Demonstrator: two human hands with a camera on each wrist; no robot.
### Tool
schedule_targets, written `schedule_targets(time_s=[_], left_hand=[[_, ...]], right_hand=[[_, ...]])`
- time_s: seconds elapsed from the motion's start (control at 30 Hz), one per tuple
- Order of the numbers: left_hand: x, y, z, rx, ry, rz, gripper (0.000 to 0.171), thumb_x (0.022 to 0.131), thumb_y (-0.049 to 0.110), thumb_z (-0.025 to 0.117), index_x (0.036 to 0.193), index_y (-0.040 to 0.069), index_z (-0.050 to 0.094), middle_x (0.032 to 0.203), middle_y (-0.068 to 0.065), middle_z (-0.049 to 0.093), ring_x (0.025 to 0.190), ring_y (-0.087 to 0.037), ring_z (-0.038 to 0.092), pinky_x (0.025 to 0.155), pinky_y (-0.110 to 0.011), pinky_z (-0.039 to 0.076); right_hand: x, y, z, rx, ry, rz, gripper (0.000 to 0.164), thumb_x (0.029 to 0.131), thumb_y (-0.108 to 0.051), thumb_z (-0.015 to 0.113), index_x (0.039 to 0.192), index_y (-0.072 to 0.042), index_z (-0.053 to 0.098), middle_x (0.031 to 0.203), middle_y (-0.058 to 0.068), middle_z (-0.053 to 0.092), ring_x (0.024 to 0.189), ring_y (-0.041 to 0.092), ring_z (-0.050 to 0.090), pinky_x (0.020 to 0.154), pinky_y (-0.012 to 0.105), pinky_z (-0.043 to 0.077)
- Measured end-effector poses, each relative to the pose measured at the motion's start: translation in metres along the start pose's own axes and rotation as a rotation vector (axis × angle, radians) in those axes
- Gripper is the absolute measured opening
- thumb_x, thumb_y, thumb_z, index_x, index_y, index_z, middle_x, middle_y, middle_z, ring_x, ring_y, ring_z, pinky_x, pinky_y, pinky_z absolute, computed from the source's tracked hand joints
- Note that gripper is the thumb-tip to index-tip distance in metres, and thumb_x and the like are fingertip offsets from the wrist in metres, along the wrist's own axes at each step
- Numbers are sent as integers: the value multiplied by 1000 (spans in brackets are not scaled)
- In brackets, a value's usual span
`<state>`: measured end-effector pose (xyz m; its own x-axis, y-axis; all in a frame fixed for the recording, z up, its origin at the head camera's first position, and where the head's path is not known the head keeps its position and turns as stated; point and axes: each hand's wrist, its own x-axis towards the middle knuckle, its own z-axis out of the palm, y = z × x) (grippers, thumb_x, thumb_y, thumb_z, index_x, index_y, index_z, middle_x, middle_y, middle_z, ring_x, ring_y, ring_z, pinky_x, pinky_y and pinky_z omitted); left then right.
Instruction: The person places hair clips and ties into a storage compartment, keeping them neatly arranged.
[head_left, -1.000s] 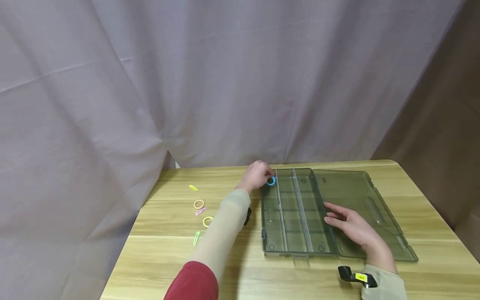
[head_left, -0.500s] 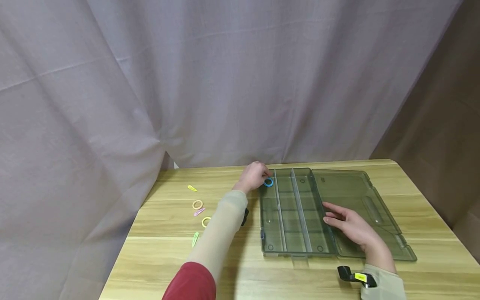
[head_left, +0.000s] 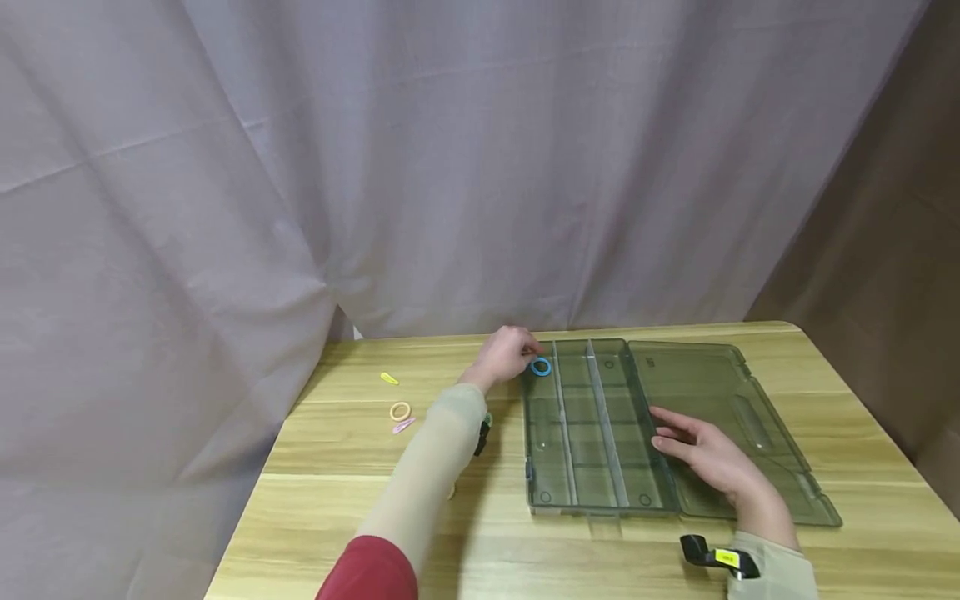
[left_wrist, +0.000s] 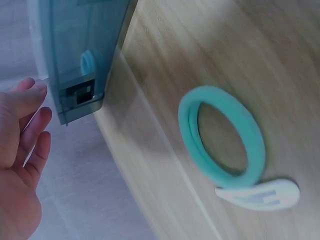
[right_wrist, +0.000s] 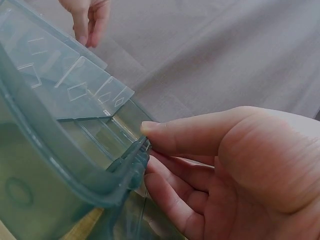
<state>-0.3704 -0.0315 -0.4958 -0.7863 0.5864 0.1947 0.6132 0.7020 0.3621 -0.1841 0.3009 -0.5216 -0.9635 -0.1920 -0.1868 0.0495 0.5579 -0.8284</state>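
Note:
A translucent green organizer box point(head_left: 566, 425) lies opened out on the table, with dividers making three long compartments. In its left compartment, at the far end, rests a blue hair tie point(head_left: 541, 367). My left hand point(head_left: 504, 354) hovers at that far left corner, fingers loosely bent; the left wrist view shows nothing between them and the blue hair tie point(left_wrist: 88, 62) down behind the box wall. With thumb and fingers my right hand point(head_left: 716, 462) pinches the box's hinge-side edge, seen close in the right wrist view beside the hinge point(right_wrist: 137, 165).
To the left lie a yellow hair clip point(head_left: 389, 378), a pale orange hair tie point(head_left: 401, 411) and a pink hair clip point(head_left: 403, 426). The left wrist view shows a teal-looking hair tie point(left_wrist: 255, 140) touching a pale clip point(left_wrist: 265, 195). The lid point(head_left: 705, 375) spreads rightward; a grey curtain hangs behind.
The blue hair tie, earlier tilted at my left fingertips, now lies flat in the compartment, let go. My left forearm has shifted left, covering a yellow hair tie and green clip. Right hand unchanged.

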Motion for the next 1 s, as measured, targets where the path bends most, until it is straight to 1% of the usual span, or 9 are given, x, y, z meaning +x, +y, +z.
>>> schedule_targets(time_s=[0.13,0.2,0.3,0.4,0.5,0.63,0.8,0.9,1.0], left_hand=[[-5,1,-5,-58,11,5,16,100,13,78,114,15,85,111,5,79,101,-8,72,89,-20,55],[-8,1,-6,-77,21,29,15,100,12,78,113,14,84,111,4,80,100,-8,72,89,-20,55],[-18,1,-7,-118,27,76,13,100,11,77,112,10,84,109,2,80,98,-10,72,89,-24,57],[-35,-1,-8,-186,23,111,14,101,10,76,113,6,83,106,0,80,96,-12,71,86,-29,58],[-60,-7,-11,-274,33,115,15,101,10,75,114,4,82,105,-1,78,93,-11,68,77,-27,56],[-96,-20,-20,-365,60,71,14,101,8,75,113,5,82,103,-2,78,91,-10,67,69,-23,53],[-131,-45,-29,-392,115,5,14,98,4,77,110,8,83,102,-5,78,87,-9,66,66,-24,52],[-150,-61,-36,-404,157,-68,14,98,5,78,109,10,84,105,-4,79,87,-9,66,66,-24,53],[-169,-77,-46,-439,215,-172,14,97,7,79,109,11,84,107,-3,79,86,-11,68,67,-26,56]], right_hand=[[-1,0,-3,-15,9,-6,68,109,-31,65,162,3,40,151,34,53,138,50,52,106,52,49],[-1,1,-4,-18,18,-8,68,109,-32,65,162,2,40,149,34,54,138,51,52,108,57,48],[1,3,-4,-16,22,-14,69,109,-32,65,162,3,39,148,35,55,138,52,51,110,64,44],[2,6,-2,-4,14,-11,70,109,-32,65,163,3,38,149,35,55,139,52,50,110,65,43],[5,7,1,9,6,-7,70,109,-32,64,163,3,37,150,35,54,139,52,50,110,64,44],[11,6,4,16,-5,-6,70,110,-32,63,164,3,36,151,35,52,139,52,50,110,64,45],[13,6,0,25,-1,0,70,110,-30,63,164,3,35,150,35,52,139,53,48,110,65,44],[13,7,-2,31,0,4,70,110,-30,63,165,2,34,150,35,53,140,53,48,110,65,44],[14,7,-2,22,-2,-4,70,110,-30,63,164,3,34,149,35,54,139,53,49,109,64,45]])
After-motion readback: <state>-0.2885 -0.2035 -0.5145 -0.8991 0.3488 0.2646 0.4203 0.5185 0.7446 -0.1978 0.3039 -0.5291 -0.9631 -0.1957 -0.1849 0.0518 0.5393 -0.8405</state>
